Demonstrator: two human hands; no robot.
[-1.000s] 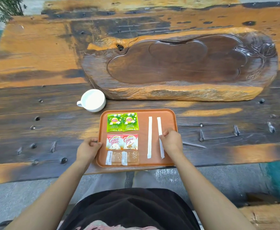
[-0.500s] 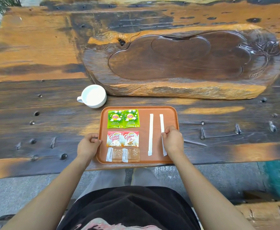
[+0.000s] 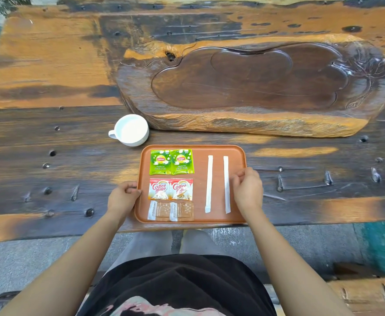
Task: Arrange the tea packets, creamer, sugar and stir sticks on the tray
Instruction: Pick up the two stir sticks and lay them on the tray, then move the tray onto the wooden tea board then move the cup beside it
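An orange-brown tray (image 3: 218, 218) lies at the table's near edge. On its left half sit two green tea packets (image 3: 172, 161), two creamer packets (image 3: 170, 189) below them, and two brown sugar packets (image 3: 171, 210) nearest me. Two white stir sticks (image 3: 209, 183) (image 3: 226, 183) lie parallel on the right half. My left hand (image 3: 123, 197) grips the tray's left rim, thumb on top. My right hand (image 3: 247, 190) rests over the right rim with loosely curled fingers just right of the outer stick, not touching it.
A white cup (image 3: 132, 130) stands just beyond the tray's far left corner. A large carved wooden tea board (image 3: 250, 87) fills the table behind. The dark wooden table (image 3: 50, 156) carries metal studs. The table's near edge runs just below the tray.
My right hand has let go of the outer stir stick and shifted slightly right; that stick now lies straight, parallel to the other. My left hand stays on the tray rim.
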